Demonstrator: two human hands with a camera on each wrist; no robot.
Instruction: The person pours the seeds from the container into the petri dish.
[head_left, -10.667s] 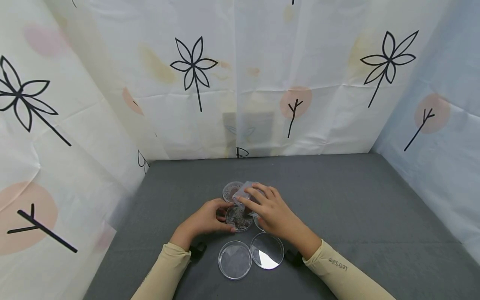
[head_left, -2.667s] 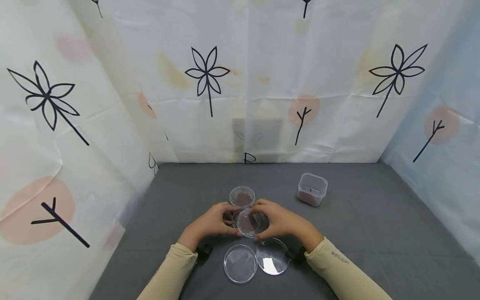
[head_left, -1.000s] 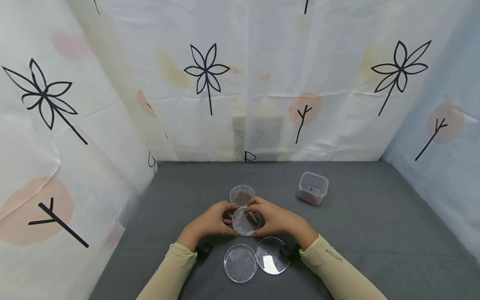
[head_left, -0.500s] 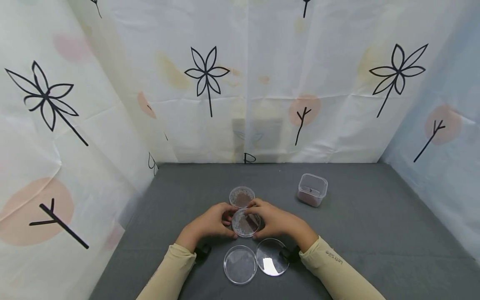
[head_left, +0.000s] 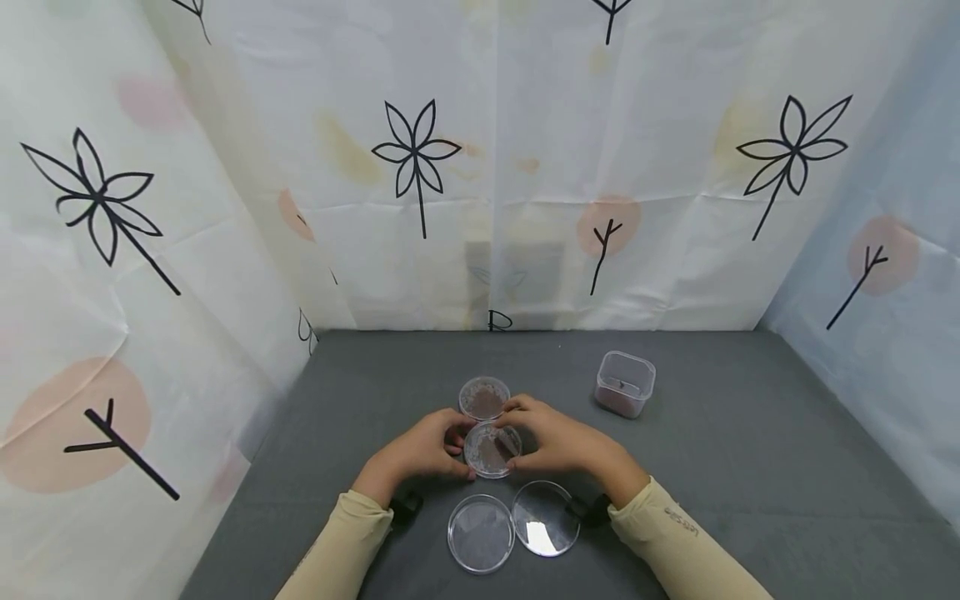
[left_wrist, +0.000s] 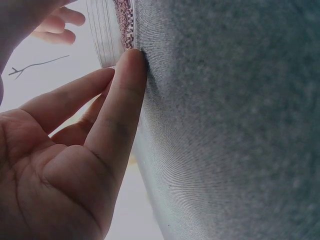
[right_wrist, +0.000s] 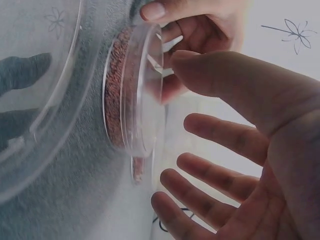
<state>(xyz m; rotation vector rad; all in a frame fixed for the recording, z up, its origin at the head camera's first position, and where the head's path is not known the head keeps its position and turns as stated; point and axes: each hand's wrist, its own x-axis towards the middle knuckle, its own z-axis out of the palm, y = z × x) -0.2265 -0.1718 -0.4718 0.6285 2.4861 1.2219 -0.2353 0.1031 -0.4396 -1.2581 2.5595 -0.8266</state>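
A round clear petri dish (head_left: 491,450) holding reddish-brown granules stands on the grey table with its clear lid (right_wrist: 145,90) over it. My left hand (head_left: 420,454) holds the dish from the left, thumb at the near side and forefinger at the far side. In the left wrist view, the left thumb (left_wrist: 125,100) lies against the side low down by the granules. My right hand (head_left: 562,442) is around the right side; the right wrist view shows its fingers (right_wrist: 220,135) spread and apart from the dish, thumb tip close to the lid's rim.
Behind the dish stands a second petri dish (head_left: 483,397) with granules. Two clear round dish pieces lie nearer me, one on the left (head_left: 481,533) and one on the right (head_left: 546,518). A squarish clear tub (head_left: 626,385) with brown contents stands back right.
Earlier my right hand tipped the tub over the dish, then set the tub back right. It then brought the lid onto the dish; its fingers have since loosened from it.
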